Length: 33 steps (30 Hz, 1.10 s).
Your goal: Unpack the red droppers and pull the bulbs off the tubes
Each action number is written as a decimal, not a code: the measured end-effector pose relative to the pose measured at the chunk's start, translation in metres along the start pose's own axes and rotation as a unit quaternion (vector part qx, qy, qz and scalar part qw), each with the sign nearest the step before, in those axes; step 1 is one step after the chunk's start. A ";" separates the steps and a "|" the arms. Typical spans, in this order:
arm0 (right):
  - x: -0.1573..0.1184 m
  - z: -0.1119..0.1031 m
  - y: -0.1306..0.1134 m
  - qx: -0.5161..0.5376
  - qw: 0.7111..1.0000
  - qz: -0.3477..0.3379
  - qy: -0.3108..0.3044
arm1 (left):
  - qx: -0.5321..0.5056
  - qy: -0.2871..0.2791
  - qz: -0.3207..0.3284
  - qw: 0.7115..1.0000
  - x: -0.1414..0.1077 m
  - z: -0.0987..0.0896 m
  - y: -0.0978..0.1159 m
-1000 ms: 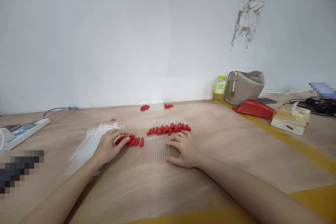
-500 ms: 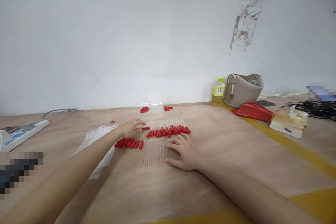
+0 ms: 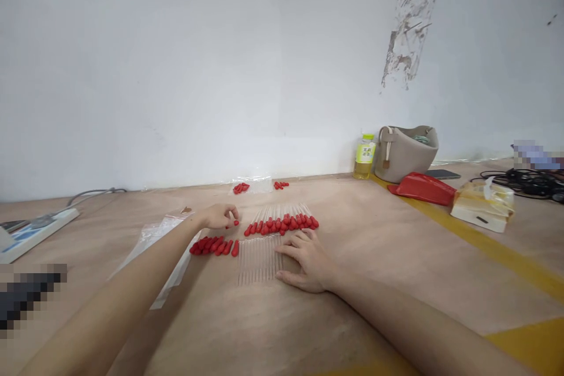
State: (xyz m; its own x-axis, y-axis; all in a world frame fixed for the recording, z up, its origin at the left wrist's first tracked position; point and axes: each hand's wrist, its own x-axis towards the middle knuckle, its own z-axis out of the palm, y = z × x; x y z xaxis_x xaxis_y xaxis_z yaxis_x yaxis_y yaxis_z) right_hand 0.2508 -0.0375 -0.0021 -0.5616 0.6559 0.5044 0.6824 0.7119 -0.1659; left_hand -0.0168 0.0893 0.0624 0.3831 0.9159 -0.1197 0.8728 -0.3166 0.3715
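Clear tubes: side by side in a near row at the middle of the brown tabletop; long axes run roughly parallel, from the person toward the wall, with the far ends close to the capped row.
Capped row: just beyond the clear tubes; red ends face the person, clear stems point away to the wall, fanned slightly.
Left hand: fingers curled, thumb and fingertips pinching 1 red bulb left of the capped row; the fingers hide much of it, so its exact direction cannot be told.
Right hand: fingers and thumb spread apart, the tips at the right edge of the clear tubes.
Loose bulbs: heaped left of the clear tubes; the 1 nearest them leans slightly, long axis mostly toward the wall.
Plastic bags: flat, partly under the left forearm.
Back edge: 2 small red clusters by the wall, 1 at a clear bag.
Right side: yellow-capped bottle upright beside a grey bag.
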 end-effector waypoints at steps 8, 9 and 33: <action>0.000 -0.002 -0.001 0.017 1.000 0.004 -0.003 | -0.010 0.005 -0.034 0.999 -0.003 0.012 -0.006; 0.000 -0.002 -0.001 0.018 1.000 0.005 -0.004 | -0.011 0.013 -0.033 0.999 -0.001 0.012 -0.008; -0.001 0.002 0.001 0.028 0.997 0.035 0.060 | -0.006 0.088 -0.014 0.996 -0.014 0.019 0.020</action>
State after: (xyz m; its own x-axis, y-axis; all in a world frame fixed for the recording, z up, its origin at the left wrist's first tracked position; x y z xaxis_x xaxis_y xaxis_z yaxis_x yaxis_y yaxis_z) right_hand 0.2512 -0.0375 -0.0044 -0.4502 0.6724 0.5875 0.6895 0.6798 -0.2497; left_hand 0.0007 0.0655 0.0537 0.2989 0.9537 0.0334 0.8781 -0.2886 0.3816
